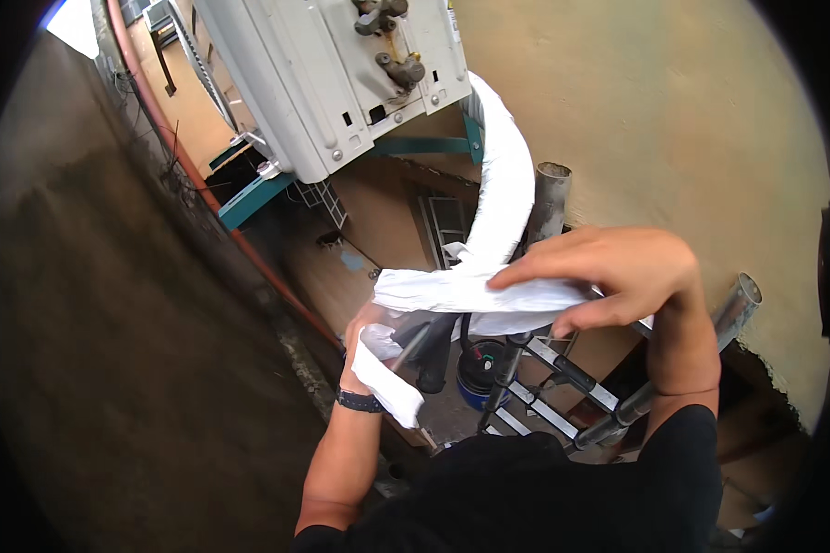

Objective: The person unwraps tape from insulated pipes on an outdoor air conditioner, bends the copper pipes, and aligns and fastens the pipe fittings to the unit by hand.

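A thick pipe run [512, 175] wrapped in white tape curves down from behind an outdoor air-conditioner unit [290, 83]. In front of me, a creased band of loose white wrapping tape [438, 291] stretches sideways between my hands. My right hand [632, 267] is closed round its right part, fingers above and thumb below. At the left end, my left hand [361, 336] holds the tape, its fingers mostly hidden behind the folds. A loose tape end [389, 382] hangs over that wrist, beside a dark wristband [360, 401]. Dark, blurred tubing [433, 350] shows below the band.
Below me stands a metal ladder [544, 405], with a blue-and-black bucket [486, 373] far down beside it. Teal brackets [258, 198] carry the unit. Metal pipe stubs [551, 189] stick out near the tan wall [636, 120]. A dark wall [138, 323] rises at left.
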